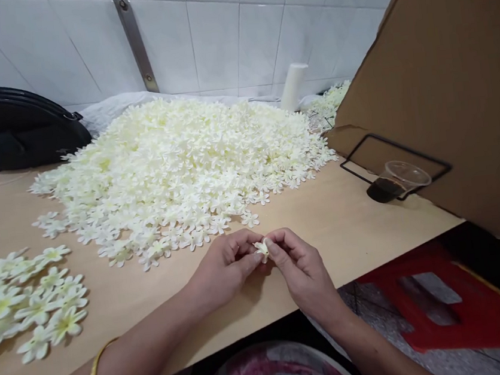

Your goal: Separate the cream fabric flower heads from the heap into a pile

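The bare left hand (223, 270) and bare right hand (303, 268) pinch one small cream-white flower (262, 250) between thumbs and fingers, over the near part of the flat tan tabletop (327, 233). Farther off spreads a broad heap of pale yellow-white blossoms (192, 152) (a looser cluster of yellow-centred white blooms (37, 305) lies near left).

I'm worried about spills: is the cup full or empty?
Partly full: the cup holds dark liquid at its bottom and is clear above that.
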Tool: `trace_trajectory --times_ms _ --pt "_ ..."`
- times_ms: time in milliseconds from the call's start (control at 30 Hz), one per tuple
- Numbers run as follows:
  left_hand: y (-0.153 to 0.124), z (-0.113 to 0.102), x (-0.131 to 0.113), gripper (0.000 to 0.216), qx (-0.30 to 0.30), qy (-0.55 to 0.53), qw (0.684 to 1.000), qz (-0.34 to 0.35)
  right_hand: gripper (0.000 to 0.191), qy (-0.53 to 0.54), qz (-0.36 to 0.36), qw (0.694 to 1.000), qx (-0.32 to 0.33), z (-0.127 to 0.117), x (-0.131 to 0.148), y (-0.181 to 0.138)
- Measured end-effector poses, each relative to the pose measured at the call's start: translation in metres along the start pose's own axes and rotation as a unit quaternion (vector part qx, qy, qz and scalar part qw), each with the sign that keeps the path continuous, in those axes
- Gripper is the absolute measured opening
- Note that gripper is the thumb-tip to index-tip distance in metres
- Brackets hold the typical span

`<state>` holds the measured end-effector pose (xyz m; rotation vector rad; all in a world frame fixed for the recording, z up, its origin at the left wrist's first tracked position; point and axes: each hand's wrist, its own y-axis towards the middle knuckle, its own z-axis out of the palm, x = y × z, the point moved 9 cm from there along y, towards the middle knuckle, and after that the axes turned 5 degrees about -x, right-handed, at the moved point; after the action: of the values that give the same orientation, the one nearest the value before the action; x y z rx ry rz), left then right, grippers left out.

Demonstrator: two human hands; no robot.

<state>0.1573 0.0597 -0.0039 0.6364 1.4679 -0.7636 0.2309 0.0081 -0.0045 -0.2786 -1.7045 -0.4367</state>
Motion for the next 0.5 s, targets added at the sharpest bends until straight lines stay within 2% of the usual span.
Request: trace_trajectory --times_ms 167,267,500 --pt "0.0011 -0.0085 -0.0031 0.010 -0.032 0.031 0.999 -0.004 0.012 0.021 -0.006 0.999 0.039 -0.0002 0.0000 -0.0004" --pt "0.0007 -0.0076 -0.0028 0.012 -0.025 0.052 0.998 -0.013 0.011 0.019 0.016 0.999 0.046 -0.0021 -0.0049 0.0003" --pt "0.0052 -0.0091 0.0039 0.013 0.018 0.030 0.999 -0.040 0.009 0.066 0.041 0.990 0.118 0.0034 -0.0034 0.0021"
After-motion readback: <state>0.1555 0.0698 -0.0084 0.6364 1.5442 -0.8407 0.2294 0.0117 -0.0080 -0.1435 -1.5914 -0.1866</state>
